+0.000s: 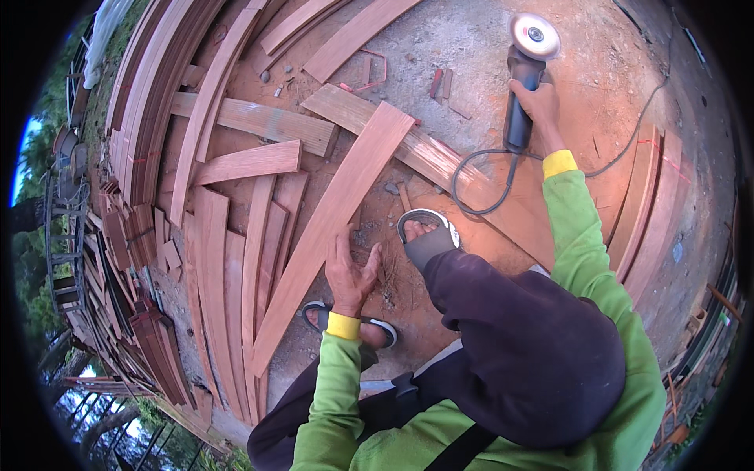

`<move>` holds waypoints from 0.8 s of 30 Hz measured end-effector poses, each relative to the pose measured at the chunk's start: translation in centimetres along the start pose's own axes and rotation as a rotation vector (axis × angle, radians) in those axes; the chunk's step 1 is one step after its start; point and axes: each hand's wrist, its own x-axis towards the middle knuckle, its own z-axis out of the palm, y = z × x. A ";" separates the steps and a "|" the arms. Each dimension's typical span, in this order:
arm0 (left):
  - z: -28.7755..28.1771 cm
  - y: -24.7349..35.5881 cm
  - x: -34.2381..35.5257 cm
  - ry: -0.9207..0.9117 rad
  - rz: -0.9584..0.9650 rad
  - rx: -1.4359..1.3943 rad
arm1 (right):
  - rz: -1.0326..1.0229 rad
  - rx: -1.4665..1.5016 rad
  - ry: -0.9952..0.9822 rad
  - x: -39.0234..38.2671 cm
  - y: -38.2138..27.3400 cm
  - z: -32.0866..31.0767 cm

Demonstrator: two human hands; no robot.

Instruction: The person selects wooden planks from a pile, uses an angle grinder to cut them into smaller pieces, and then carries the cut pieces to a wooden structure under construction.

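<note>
In my right hand (534, 106) is a dark angle grinder (519, 118) with a pale, blurred disc (536, 36) at its upper end; my fingers wrap round its body. The grinder's cord (479, 208) loops below it on the dusty ground. My left hand (351, 271) is open, thumb apart, beside the edge of a long reddish plank (314, 251) lying diagonally; I cannot tell whether the fingertips touch it. Under the plank's upper end lies a weathered board (440, 165). My sandaled feet (424, 231) are near both hands, partly hidden by my dark-clad knee (518, 345).
Many loose planks (212, 282) and curved stacks of boards (137, 133) cover the left and top. More boards (644, 212) lie at the right, near the trailing cord. Small offcuts (444, 86) and stones are scattered about. Piled timber (118, 314) and greenery line the far left.
</note>
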 end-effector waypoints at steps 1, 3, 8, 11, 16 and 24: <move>-0.6 -0.7 -0.1 0.038 0.026 0.084 | 0.002 -0.006 -0.020 -0.1 0.3 0.1; -1.6 -1.6 0.2 0.119 0.084 0.249 | 0.002 -0.016 -0.055 -0.2 0.5 -0.1; -1.3 -3.4 2.3 0.127 0.076 0.458 | 0.009 -0.027 -0.072 0.0 1.5 -0.6; -0.2 -4.2 3.5 0.134 0.078 0.433 | 0.012 -0.049 -0.042 0.0 1.5 -0.5; 0.8 -6.3 4.2 0.041 -0.018 0.422 | -0.013 -0.053 0.022 -0.6 0.4 -0.2; -1.1 -5.7 3.4 0.208 -0.007 0.387 | -0.865 -0.035 0.132 -9.2 -5.9 0.0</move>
